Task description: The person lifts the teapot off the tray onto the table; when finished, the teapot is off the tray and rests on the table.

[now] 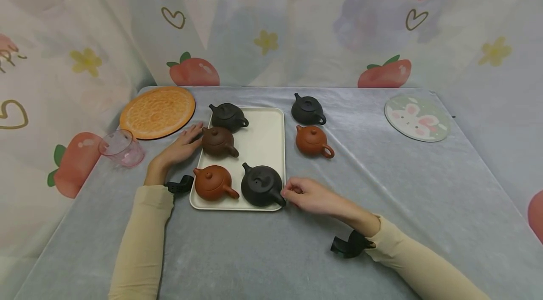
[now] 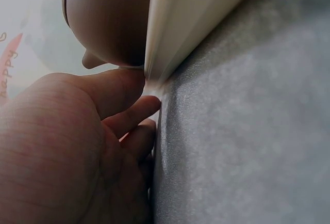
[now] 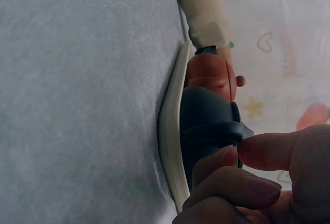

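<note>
A cream tray [image 1: 263, 144] on the grey cloth carries several small teapots. My left hand [image 1: 182, 147] lies on the cloth at the tray's left edge [image 2: 180, 22]. Its straight fingers [image 2: 139, 108] touch the rim beside a dark brown teapot [image 1: 217, 142], which bulges above that rim [image 2: 108, 17]. My right hand [image 1: 303, 194] is at the tray's front right corner [image 3: 170, 146]. Its thumb and forefinger [image 3: 216, 162] pinch the handle of a black teapot [image 1: 260, 184] [image 3: 206, 126]. A reddish teapot [image 1: 212, 182] [image 3: 209, 74] stands beside it, and another black one [image 1: 229, 116] sits at the back.
Right of the tray stand a black teapot [image 1: 307, 110] and a reddish one [image 1: 313, 141]. An orange round mat [image 1: 158, 111] and a pink cup [image 1: 121, 148] are on the left, a rabbit coaster [image 1: 417, 117] is far right. Printed curtains close off the back and sides.
</note>
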The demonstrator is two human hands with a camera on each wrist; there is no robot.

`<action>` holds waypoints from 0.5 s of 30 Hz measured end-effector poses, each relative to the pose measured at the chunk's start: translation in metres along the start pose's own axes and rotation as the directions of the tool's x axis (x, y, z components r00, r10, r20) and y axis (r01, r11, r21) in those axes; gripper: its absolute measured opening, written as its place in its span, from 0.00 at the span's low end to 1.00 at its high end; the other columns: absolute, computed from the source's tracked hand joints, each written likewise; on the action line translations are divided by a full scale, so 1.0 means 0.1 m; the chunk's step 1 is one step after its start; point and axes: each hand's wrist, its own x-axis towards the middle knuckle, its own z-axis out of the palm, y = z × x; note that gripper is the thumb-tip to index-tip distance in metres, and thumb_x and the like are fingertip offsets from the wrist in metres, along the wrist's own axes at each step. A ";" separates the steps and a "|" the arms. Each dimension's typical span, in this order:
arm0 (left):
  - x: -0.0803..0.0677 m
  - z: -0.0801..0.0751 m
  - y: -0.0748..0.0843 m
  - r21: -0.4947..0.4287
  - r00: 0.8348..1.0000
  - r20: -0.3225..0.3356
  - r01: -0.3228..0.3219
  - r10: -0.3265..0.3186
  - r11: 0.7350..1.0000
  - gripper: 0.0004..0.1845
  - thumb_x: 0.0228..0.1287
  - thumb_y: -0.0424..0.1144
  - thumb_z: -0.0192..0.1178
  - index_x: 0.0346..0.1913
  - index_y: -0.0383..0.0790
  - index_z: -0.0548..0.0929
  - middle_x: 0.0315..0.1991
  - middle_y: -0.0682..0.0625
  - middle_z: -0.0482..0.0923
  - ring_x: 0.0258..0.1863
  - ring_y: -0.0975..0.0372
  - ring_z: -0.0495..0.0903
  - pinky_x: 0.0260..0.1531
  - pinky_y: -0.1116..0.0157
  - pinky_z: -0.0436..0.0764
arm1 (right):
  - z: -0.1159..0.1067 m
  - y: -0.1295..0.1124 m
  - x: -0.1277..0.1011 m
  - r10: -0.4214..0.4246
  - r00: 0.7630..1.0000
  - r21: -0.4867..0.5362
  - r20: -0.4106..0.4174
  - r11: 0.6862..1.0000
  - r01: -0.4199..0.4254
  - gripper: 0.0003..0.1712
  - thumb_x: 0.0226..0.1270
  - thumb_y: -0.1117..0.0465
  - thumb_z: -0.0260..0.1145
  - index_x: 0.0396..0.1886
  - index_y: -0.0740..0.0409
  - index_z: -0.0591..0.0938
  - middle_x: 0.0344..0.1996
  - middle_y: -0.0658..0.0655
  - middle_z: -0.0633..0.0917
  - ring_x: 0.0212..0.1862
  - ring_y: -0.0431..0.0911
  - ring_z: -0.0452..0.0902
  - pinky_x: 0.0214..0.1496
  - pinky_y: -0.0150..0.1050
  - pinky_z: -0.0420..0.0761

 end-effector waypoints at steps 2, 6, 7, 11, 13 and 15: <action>0.00 0.00 0.00 -0.001 1.000 0.001 -0.002 0.002 1.000 0.32 0.79 0.47 0.38 0.78 0.36 0.48 0.80 0.44 0.34 0.78 0.47 0.28 0.74 0.44 0.32 | 0.00 -0.01 0.00 0.005 1.000 -0.001 0.007 1.000 -0.005 0.13 0.72 0.57 0.58 0.28 0.57 0.78 0.17 0.46 0.72 0.23 0.40 0.66 0.26 0.32 0.67; 0.00 0.00 0.00 0.004 1.000 0.003 -0.001 0.001 1.000 0.32 0.79 0.47 0.38 0.78 0.36 0.47 0.80 0.43 0.34 0.78 0.47 0.28 0.74 0.43 0.32 | 0.02 -0.02 0.01 0.004 0.999 0.003 0.032 1.000 -0.004 0.18 0.74 0.55 0.57 0.24 0.58 0.76 0.16 0.47 0.73 0.21 0.41 0.65 0.25 0.32 0.65; 0.00 0.00 0.00 0.003 1.000 0.002 -0.001 0.000 1.000 0.32 0.79 0.47 0.38 0.78 0.36 0.47 0.80 0.43 0.34 0.78 0.47 0.28 0.74 0.43 0.32 | 0.02 -0.03 0.01 0.001 0.999 0.007 0.038 1.000 -0.001 0.19 0.74 0.54 0.56 0.24 0.58 0.76 0.16 0.47 0.73 0.21 0.41 0.64 0.24 0.32 0.64; -0.01 0.00 0.00 -0.001 1.000 -0.001 -0.006 0.006 1.000 0.32 0.79 0.46 0.38 0.78 0.35 0.48 0.80 0.43 0.35 0.78 0.47 0.28 0.74 0.44 0.32 | 0.04 -0.04 0.03 -0.010 0.998 0.006 0.060 1.000 0.010 0.21 0.75 0.52 0.56 0.24 0.60 0.76 0.16 0.46 0.73 0.21 0.40 0.64 0.24 0.32 0.63; -0.01 0.00 0.01 -0.005 1.000 -0.003 -0.009 0.009 1.000 0.32 0.79 0.47 0.38 0.77 0.35 0.48 0.80 0.44 0.35 0.78 0.47 0.28 0.74 0.44 0.32 | 0.05 -0.05 0.04 -0.010 0.998 0.006 0.065 1.000 0.010 0.21 0.75 0.51 0.56 0.24 0.60 0.77 0.17 0.46 0.73 0.22 0.40 0.64 0.24 0.32 0.63; -0.01 0.00 0.00 -0.006 1.000 -0.005 -0.013 0.013 1.000 0.32 0.79 0.47 0.38 0.77 0.35 0.49 0.80 0.44 0.35 0.78 0.47 0.28 0.75 0.45 0.31 | 0.06 -0.05 0.05 -0.007 0.998 0.003 0.068 1.000 0.007 0.21 0.75 0.51 0.55 0.24 0.61 0.77 0.17 0.46 0.74 0.22 0.40 0.64 0.25 0.31 0.63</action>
